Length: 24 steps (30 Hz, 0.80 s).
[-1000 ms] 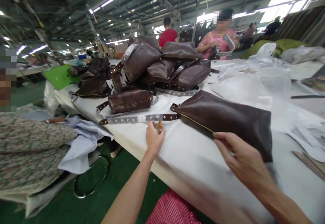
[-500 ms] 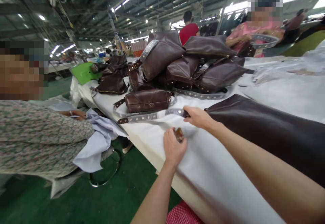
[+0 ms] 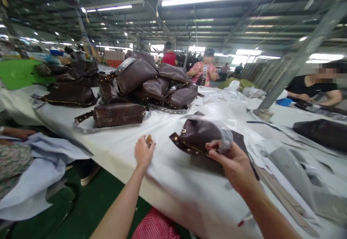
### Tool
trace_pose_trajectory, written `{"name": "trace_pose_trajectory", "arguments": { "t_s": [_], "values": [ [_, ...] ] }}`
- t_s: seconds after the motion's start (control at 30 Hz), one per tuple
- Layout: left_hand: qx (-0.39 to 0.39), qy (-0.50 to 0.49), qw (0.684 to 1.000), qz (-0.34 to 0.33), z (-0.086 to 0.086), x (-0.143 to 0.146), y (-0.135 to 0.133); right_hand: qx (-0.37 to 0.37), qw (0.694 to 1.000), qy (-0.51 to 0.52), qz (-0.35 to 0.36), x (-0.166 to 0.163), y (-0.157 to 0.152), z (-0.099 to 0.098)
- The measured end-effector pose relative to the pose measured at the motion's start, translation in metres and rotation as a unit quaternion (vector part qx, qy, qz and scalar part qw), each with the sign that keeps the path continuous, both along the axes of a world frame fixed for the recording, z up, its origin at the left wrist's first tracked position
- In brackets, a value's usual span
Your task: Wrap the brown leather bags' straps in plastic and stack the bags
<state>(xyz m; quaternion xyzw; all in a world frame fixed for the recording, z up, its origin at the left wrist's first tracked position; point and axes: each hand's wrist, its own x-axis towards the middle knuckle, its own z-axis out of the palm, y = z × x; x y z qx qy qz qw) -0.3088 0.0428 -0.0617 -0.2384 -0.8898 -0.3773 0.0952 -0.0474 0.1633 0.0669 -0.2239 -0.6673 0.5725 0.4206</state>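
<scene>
"What did the right hand [image 3: 233, 163] have?"

"It was closed on a brown bag [image 3: 199, 134], thumb on top, and held it a little off the worktop [image 3: 119, 143] close to the near edge. A studded strap [image 3: 181, 144] ran along the bag's lower side, and clear plastic wrap [image 3: 226, 137] clung to it by the fingers."

"And the left hand [image 3: 143, 153]?"

"That was just beside it, at the near edge too, with its fingers curled round a small tan piece [image 3: 149, 140]. I couldn't tell what that was."

"What lay beyond them?"

"A single bag [image 3: 118, 114] lay flat further in, with a pile of bags [image 3: 151, 83] behind it toward the far edge. A person in pink [image 3: 204, 71] worked past the pile."
</scene>
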Motion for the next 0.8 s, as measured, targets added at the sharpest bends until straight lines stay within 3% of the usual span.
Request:
{"name": "trace_pose_trajectory", "arguments": {
  "t_s": [0.17,0.23,0.3,0.37,0.43,0.5,0.57,0.63,0.73,0.8],
  "values": [
    [0.003,0.009,1.0,-0.005,0.007,0.001,-0.002,-0.001,0.993,0.02,-0.117,0.053,-0.058,-0.066],
    [0.03,0.048,0.998,-0.007,0.016,0.014,-0.011,-0.03,0.989,0.036,-0.143,0.064,-0.077,-0.081],
    [0.075,0.092,0.991,-0.063,0.024,0.037,-0.025,-0.061,0.986,0.046,-0.149,0.074,-0.091,-0.09],
    [0.101,0.084,0.971,-0.2,0.029,0.067,-0.043,-0.082,0.986,0.049,-0.136,0.085,-0.101,-0.095],
    [0.089,0.039,0.929,-0.356,0.027,0.098,-0.058,-0.099,0.989,0.043,-0.101,0.098,-0.108,-0.097],
    [0.074,0.034,0.89,-0.448,0.02,0.125,-0.065,-0.118,0.992,0.024,-0.026,0.111,-0.11,-0.096],
    [0.078,0.066,0.886,-0.453,0.015,0.143,-0.062,-0.135,0.987,-0.019,0.085,0.124,-0.109,-0.091],
    [0.083,0.107,0.896,-0.423,0.014,0.153,-0.051,-0.141,0.976,-0.073,0.148,0.135,-0.104,-0.085],
    [0.036,0.165,0.887,-0.429,0.02,0.161,-0.033,-0.142,0.975,-0.113,0.125,0.152,-0.099,-0.079],
    [-0.011,0.18,0.883,-0.433,0.024,0.164,-0.024,-0.16,0.979,-0.065,0.106,0.163,-0.101,-0.08]
  ]
}}
